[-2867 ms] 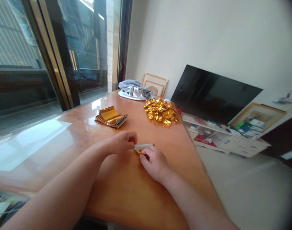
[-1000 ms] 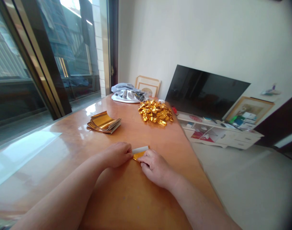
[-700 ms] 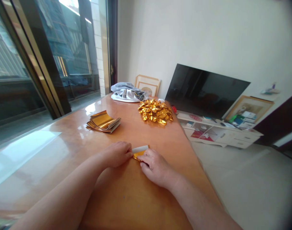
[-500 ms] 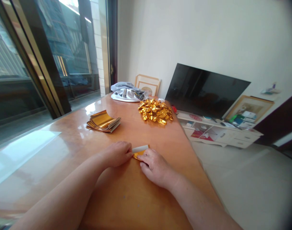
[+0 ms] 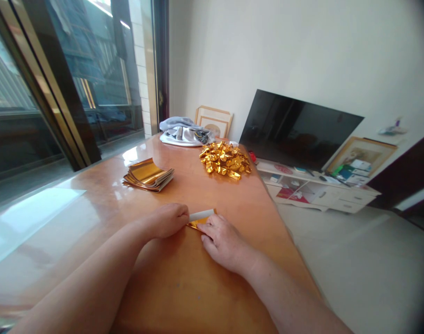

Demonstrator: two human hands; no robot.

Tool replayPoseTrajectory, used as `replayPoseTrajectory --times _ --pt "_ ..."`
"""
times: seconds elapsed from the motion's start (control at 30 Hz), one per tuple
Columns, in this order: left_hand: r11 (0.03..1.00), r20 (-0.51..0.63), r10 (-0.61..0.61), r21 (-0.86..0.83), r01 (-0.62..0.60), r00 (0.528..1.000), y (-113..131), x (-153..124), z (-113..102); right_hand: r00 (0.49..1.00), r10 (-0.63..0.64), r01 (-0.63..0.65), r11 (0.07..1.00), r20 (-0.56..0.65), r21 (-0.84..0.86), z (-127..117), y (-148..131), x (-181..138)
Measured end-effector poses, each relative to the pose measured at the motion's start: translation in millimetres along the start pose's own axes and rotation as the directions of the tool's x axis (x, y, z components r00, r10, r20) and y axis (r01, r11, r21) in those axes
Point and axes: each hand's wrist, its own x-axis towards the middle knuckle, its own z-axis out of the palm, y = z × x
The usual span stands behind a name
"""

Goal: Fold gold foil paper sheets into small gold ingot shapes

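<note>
On wooden table [image 5: 184,273], one part-folded gold foil sheet [image 5: 202,215], grasped at opposite ends by left hand [image 5: 172,219] and right hand [image 5: 226,239]; beyond, foil stack [image 5: 148,174] and folded-foil heap [image 5: 225,160]; in open-fronted white TV cabinet [image 5: 332,198], red articles [image 5: 289,195], indistinct.

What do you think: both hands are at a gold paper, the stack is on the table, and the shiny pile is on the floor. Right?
Not quite: the shiny pile is on the table, not the floor, as the head view shows. The rest fits: the left hand and right hand are at a gold paper, the stack on the table.
</note>
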Motion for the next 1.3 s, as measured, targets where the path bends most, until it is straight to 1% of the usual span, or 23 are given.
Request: replayPoseTrajectory --times 0.1,0.23,0.37,0.57,0.7,0.77,0.83,0.9,0.97,1.17,1.3 --pt "1.000 0.013 -0.011 -0.006 0.011 1.000 0 1 0 1.000 0.004 -0.004 1.000 0.006 0.001 -1 -1 0" --pt "0.998 -0.033 -0.037 0.042 0.038 0.999 -3 3 7 1.000 0.007 -0.007 1.000 0.001 -0.011 0 0 0" --pt "0.999 -0.048 -0.015 0.043 0.017 0.999 -7 5 11 1.000 0.004 -0.004 1.000 0.003 -0.026 2 1 0" --pt "0.999 -0.043 -0.023 0.041 0.025 0.999 -9 5 11 1.000 0.000 0.002 0.999 0.028 -0.054 -1 -3 -1" --pt "0.998 -0.081 -0.014 0.052 0.018 0.997 -8 3 13 0.999 0.015 -0.011 0.996 0.051 -0.084 -4 -5 0" --pt "0.998 -0.126 0.033 0.063 -0.026 0.992 -6 2 14 0.998 0.022 -0.016 0.995 0.066 -0.094 -5 -6 0" --pt "0.990 -0.155 0.133 0.076 -0.123 0.979 -3 1 15 0.997 0.026 -0.018 0.995 0.078 -0.102 -5 -6 0" --pt "0.970 -0.153 0.240 0.084 -0.229 0.959 -2 2 15 0.996 0.026 -0.017 0.994 0.081 -0.105 -5 -6 0" --pt "0.957 -0.134 0.290 0.074 -0.282 0.948 -3 3 16 0.996 0.022 -0.013 0.994 0.082 -0.104 -6 -5 0" --pt "0.975 -0.086 0.216 -0.041 -0.220 0.973 -16 10 21 0.992 0.030 -0.021 0.997 0.121 -0.076 -14 -8 -2" --pt "0.975 -0.077 0.207 -0.069 -0.212 0.975 -20 13 23 0.989 0.058 -0.046 0.995 0.138 -0.091 -19 -13 -3"
